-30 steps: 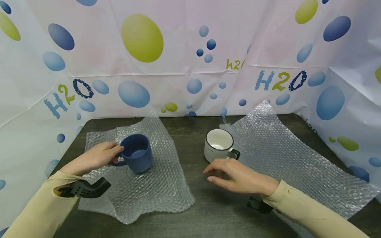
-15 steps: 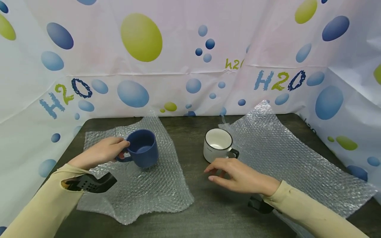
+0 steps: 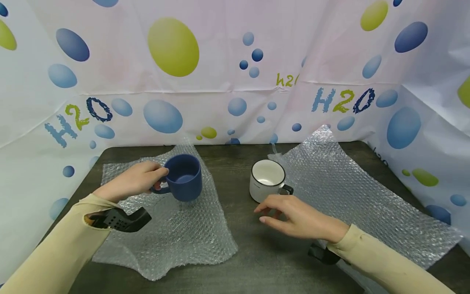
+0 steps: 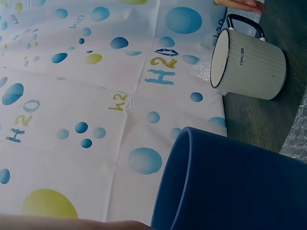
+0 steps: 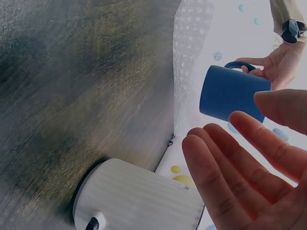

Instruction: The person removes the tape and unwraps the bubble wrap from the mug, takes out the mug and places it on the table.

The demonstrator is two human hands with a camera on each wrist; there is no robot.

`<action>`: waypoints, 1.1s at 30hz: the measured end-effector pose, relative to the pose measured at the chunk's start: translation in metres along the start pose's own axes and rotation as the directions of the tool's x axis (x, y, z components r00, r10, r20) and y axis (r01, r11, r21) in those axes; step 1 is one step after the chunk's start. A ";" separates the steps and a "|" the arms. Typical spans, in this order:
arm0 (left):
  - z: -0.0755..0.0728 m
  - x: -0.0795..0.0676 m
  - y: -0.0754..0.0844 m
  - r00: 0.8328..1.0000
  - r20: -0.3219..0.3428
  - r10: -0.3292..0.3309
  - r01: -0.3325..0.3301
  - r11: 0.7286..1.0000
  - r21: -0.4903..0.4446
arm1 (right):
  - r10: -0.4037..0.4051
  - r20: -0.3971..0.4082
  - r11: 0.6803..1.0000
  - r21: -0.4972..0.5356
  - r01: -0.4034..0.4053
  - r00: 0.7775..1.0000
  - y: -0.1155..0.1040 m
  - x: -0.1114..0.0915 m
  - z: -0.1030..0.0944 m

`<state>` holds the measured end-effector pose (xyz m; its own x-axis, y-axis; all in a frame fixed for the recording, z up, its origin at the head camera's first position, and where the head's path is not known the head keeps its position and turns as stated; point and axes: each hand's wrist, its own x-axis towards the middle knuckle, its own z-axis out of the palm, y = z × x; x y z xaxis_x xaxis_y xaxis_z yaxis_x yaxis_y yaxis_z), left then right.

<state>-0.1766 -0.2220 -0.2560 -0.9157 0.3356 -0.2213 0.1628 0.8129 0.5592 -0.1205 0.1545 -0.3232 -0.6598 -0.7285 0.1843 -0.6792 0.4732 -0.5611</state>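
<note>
My left hand (image 3: 136,178) grips a dark blue mug (image 3: 188,187) by its handle, with the thumb on top near the rim. The mug is held upright over the left sheet of bubble wrap (image 3: 180,241), and the right wrist view shows it raised off that sheet. A white enamel mug (image 3: 258,188) with a black rim and black handle stands on the dark table (image 3: 235,167). Just in front of it hovers my right hand (image 3: 295,216), fingers loosely bent and holding nothing. In the right wrist view its fingers (image 5: 225,177) are spread apart from the white mug (image 5: 139,191).
A second sheet of bubble wrap (image 3: 341,183) covers the table's right side, one corner leaning up against the back curtain (image 3: 227,49). The spotted curtain encloses the table at the back and both sides. Black cameras (image 3: 123,220) are strapped at the wrists.
The left hand has carried the blue mug rightward and up, away from the middle of the left bubble wrap. My right hand and the white mug have stayed nearly where they were.
</note>
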 end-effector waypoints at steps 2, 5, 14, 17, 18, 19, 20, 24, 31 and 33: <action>0.000 0.002 0.003 1.000 0.000 0.005 -0.005 1.000 0.003 | 0.001 -0.003 1.000 0.002 -0.001 1.000 0.001 -0.001 0.000; 0.001 0.003 0.009 1.000 0.001 -0.004 0.004 1.000 0.014 | 0.003 -0.006 1.000 -0.001 -0.003 1.000 0.001 -0.001 -0.001; 0.004 0.011 0.032 1.000 0.011 -0.016 0.016 1.000 0.000 | 0.004 -0.013 1.000 -0.005 -0.004 1.000 0.001 -0.003 -0.002; 0.006 0.015 0.037 1.000 0.009 -0.005 0.005 1.000 -0.007 | 0.005 -0.018 1.000 -0.006 -0.005 1.000 0.002 -0.005 -0.003; 0.006 0.016 0.039 1.000 0.009 -0.004 0.004 1.000 -0.011 | 0.006 -0.020 1.000 -0.007 -0.006 1.000 0.002 -0.005 -0.003; 0.006 0.018 0.041 1.000 0.007 -0.003 0.003 1.000 -0.017 | 0.008 -0.021 1.000 -0.008 -0.009 1.000 0.002 -0.005 -0.003; 0.007 0.019 0.042 1.000 0.006 -0.002 0.002 1.000 -0.023 | 0.012 -0.022 1.000 -0.009 -0.012 1.000 0.002 -0.006 -0.004; 0.008 0.023 0.048 1.000 0.009 0.003 -0.002 0.999 -0.053 | 0.025 -0.020 1.000 -0.013 -0.026 0.999 0.002 -0.008 -0.005; 0.010 0.031 0.054 1.000 0.025 0.017 -0.016 0.998 -0.055 | 0.038 -0.008 0.999 -0.007 -0.038 0.999 0.001 -0.010 -0.006; 0.012 0.033 0.056 0.999 0.028 0.019 -0.017 0.998 -0.062 | 0.038 -0.011 0.999 -0.007 -0.038 0.999 0.002 -0.011 -0.006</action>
<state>-0.1930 -0.1602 -0.2412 -0.9017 0.3641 -0.2330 0.1554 0.7759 0.6114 -0.1163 0.1660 -0.3213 -0.6887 -0.7045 0.1714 -0.6555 0.5040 -0.5624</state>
